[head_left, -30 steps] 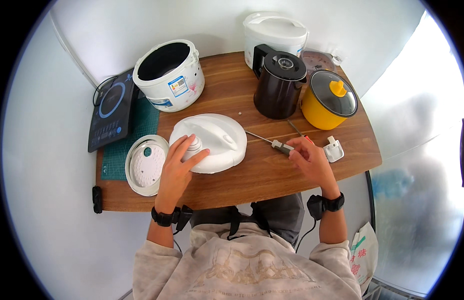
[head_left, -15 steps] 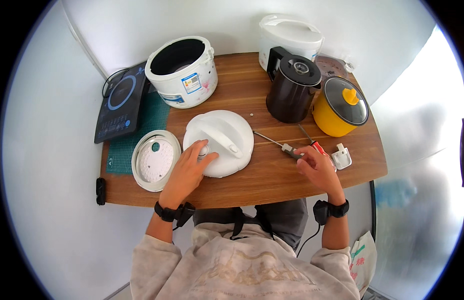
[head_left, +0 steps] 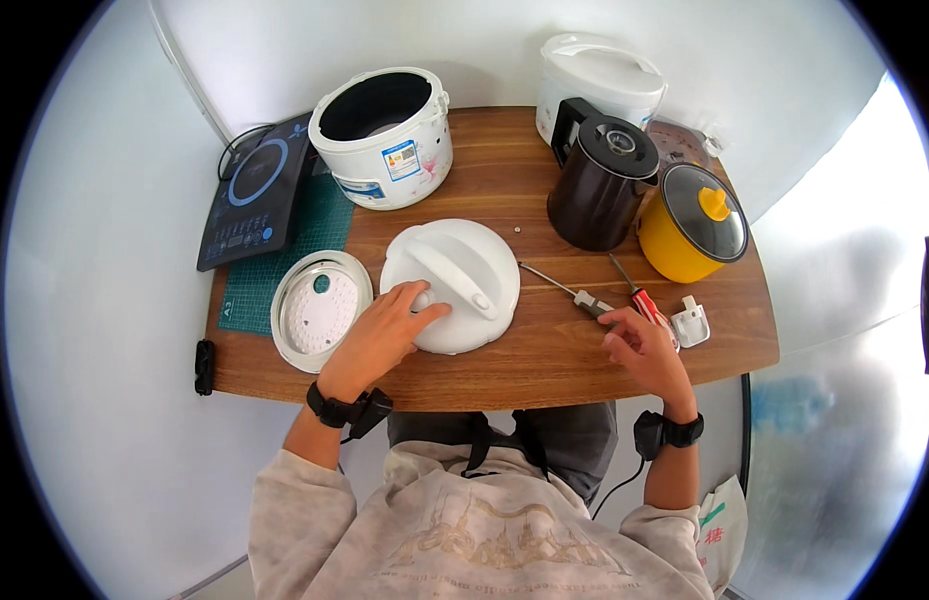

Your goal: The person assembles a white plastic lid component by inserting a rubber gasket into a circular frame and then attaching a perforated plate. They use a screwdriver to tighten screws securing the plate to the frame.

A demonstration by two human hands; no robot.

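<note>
A round white rice cooker lid (head_left: 485, 250) with a raised handle lies in the middle of the table. My left hand (head_left: 377, 335) rests on its left side, thumb and index finger around the small round vent cap (head_left: 422, 299). Left of that hand lies a round inner lid plate (head_left: 310, 318) with a metal rim and small holes. My right hand (head_left: 653, 355) is at the grey screwdriver (head_left: 593, 305), fingers loosely bent and apart; whether they touch its handle is unclear. A red screwdriver (head_left: 640, 298) lies beside it, its handle partly hidden by my hand.
A lidless white rice cooker body (head_left: 420, 150), a black induction cooktop (head_left: 250, 210) and a green cutting mat (head_left: 325, 225) are at left. At right stand a dark kettle (head_left: 595, 200), a yellow pot (head_left: 675, 245), another rice cooker (head_left: 585, 75) and a small white plastic part (head_left: 693, 325).
The view has shifted slightly. My right fingers have opened a little and drawn back from the grey screwdriver's handle. My left hand stays on the lid around its vent cap.
</note>
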